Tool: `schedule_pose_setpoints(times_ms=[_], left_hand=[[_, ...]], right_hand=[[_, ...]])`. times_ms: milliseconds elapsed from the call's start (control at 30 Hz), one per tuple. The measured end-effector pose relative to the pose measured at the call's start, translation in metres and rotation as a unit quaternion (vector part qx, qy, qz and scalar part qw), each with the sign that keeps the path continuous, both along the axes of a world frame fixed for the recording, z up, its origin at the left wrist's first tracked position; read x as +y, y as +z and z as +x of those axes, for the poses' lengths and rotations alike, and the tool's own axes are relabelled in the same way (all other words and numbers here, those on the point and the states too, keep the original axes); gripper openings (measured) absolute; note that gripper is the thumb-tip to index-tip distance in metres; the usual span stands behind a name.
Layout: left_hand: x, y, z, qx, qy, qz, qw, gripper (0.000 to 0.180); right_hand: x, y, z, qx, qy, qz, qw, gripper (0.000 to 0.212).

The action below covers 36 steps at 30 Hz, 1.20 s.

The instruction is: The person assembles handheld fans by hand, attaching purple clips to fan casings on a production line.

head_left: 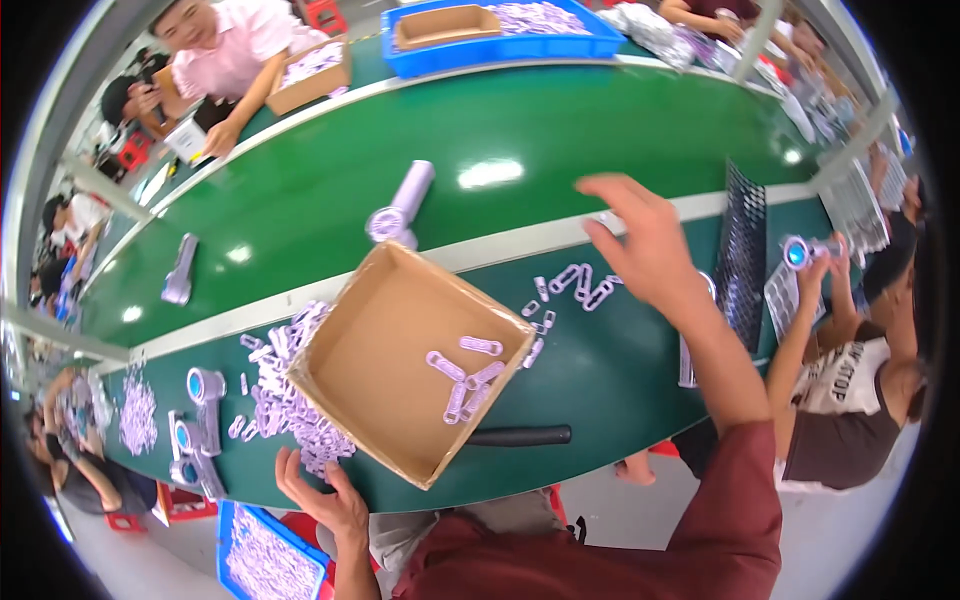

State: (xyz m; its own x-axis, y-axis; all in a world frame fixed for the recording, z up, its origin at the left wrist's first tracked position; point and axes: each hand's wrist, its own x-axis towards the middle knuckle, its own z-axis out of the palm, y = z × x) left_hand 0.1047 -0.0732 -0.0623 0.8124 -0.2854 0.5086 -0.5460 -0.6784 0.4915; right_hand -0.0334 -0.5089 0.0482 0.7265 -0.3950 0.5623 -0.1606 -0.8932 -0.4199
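A shallow brown cardboard box (385, 330) sits turned at an angle on the green table, with several small lilac plastic pieces (480, 346) lying in it. At the box's lower left corner, my left hand (325, 500) has its thumb and fingers apart beside a heap of the same lilac pieces (285, 385). It appears to hold nothing. My right hand (640, 240) is raised at the right, fingers spread and nothing in them. Loose lilac pieces (583, 283) lie on the table to the left of that hand.
A black handle (525, 436) sticks out below the box. Lilac handheld fans lie on the green belt (400, 200) and at the table's left (205, 400). A black perforated sheet (742, 260) stands right. Blue bins (500, 60) hold more pieces; co-workers sit around.
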Motion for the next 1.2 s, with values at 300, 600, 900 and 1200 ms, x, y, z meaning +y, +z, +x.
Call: schedule_pose_setpoints(times_ms=[300,600,900,1200], left_hand=[[-0.003,0.001,0.005,-0.01,0.042,0.024,0.999,0.043],[0.001,0.012,0.003,-0.03,0.051,-0.004,0.998,0.045],[0.005,0.008,0.0,-0.045,0.034,-0.03,0.998,0.042],[0.015,0.009,-0.004,-0.048,-0.027,-0.205,0.977,0.034]], right_hand=[[-0.023,-0.087,0.218,0.114,0.255,-0.125,0.952,0.041],[-0.028,-0.063,0.208,0.158,0.184,-0.111,0.964,0.044],[-0.028,0.0,0.124,-0.072,0.154,0.177,0.969,0.065],[0.126,0.025,-0.025,0.015,0.287,0.367,0.885,0.066]])
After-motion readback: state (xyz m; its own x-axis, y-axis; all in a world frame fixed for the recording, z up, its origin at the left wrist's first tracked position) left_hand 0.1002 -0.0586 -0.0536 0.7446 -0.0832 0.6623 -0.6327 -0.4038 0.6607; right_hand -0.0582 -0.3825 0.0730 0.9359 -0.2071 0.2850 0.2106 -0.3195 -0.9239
